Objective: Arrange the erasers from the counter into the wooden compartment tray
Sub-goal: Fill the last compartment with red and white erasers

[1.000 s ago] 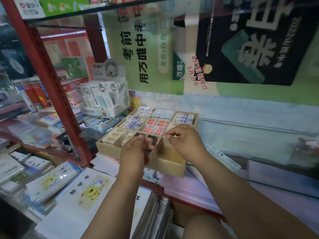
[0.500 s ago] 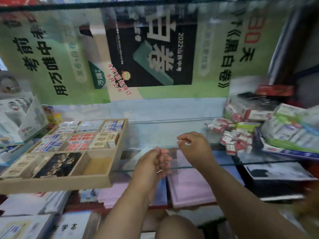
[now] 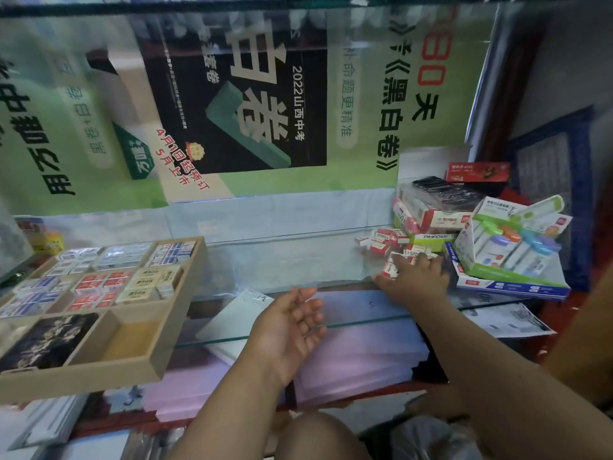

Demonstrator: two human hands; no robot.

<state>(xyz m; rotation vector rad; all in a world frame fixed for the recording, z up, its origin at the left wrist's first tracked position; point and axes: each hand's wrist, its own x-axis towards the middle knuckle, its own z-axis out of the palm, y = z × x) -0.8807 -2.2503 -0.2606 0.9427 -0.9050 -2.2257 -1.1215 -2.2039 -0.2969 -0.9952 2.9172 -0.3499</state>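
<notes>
While you lean over the glass counter [image 3: 285, 257], the scene reads like this:

Right hand: your right hand [image 3: 414, 280] reaches to the counter's right end, palm down, fingers spread over the loose erasers; one red-and-white eraser [image 3: 390, 269] sits under your thumb side, touching the hand. Whether you grip it, you cannot tell from this view.

Left hand: your left hand [image 3: 288, 330] hovers above the counter's front edge, palm turned inward, fingers relaxed and slightly apart, holding nothing.

Loose erasers: a small heap of red-and-white boxed erasers [image 3: 386, 239] lies on the glass near the right end, just beside the stacked stationery boxes [image 3: 431, 217].

Wooden compartment tray [image 3: 179, 303]: it sits at the counter's left end, well apart from both hands. Its rear compartments hold rows of blue-and-white erasers [image 3: 121, 257]; the middle ones hold red-and-white erasers [image 3: 99, 287] and cream erasers [image 3: 149, 282]. At the front, one compartment holds a dark patterned pack [image 3: 46, 340], and the compartment [image 3: 129, 336] to its right shows bare wood.

Right end: a display box of coloured correction tapes [image 3: 507, 240] rests on a flat blue-edged box [image 3: 510, 287].

Backdrop: a green and black poster [image 3: 232, 104] stands behind the counter.
</notes>
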